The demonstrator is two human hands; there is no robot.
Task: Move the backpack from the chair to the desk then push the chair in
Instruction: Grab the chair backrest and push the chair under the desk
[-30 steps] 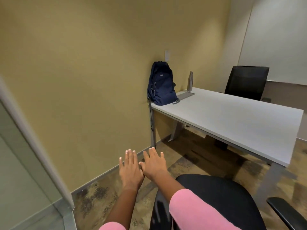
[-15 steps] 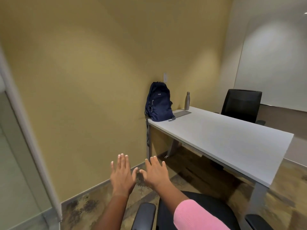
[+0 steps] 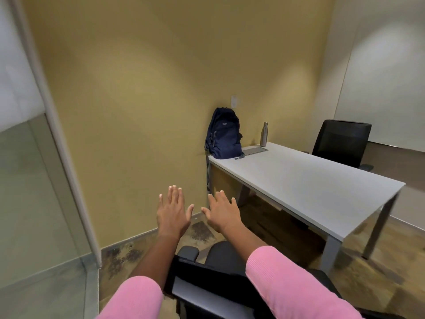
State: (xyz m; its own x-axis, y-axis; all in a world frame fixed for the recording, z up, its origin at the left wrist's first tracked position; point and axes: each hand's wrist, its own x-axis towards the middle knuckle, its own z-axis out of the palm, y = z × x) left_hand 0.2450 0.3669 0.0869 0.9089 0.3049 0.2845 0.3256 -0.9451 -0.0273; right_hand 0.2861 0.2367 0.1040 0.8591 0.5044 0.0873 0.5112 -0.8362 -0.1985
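Note:
A navy backpack (image 3: 224,134) stands upright on the far left corner of the grey desk (image 3: 322,194), leaning against the yellow wall. A black office chair (image 3: 207,279) is right below me, its armrest and seat showing between my forearms, well short of the desk. My left hand (image 3: 172,212) and my right hand (image 3: 224,211) are stretched out side by side above the chair, palms down, fingers spread, holding nothing. Pink sleeves cover both forearms.
A steel water bottle (image 3: 264,134) stands on the desk beside a flat grey panel (image 3: 254,150). A second black chair (image 3: 340,142) sits behind the desk's far side. A glass partition with a white frame (image 3: 66,162) stands at left. A whiteboard (image 3: 386,88) hangs at right.
The view has pulled back from the desk and lifted, so the backpack looks farther off. My hands have risen and drifted slightly apart. More of the near chair's armrest shows.

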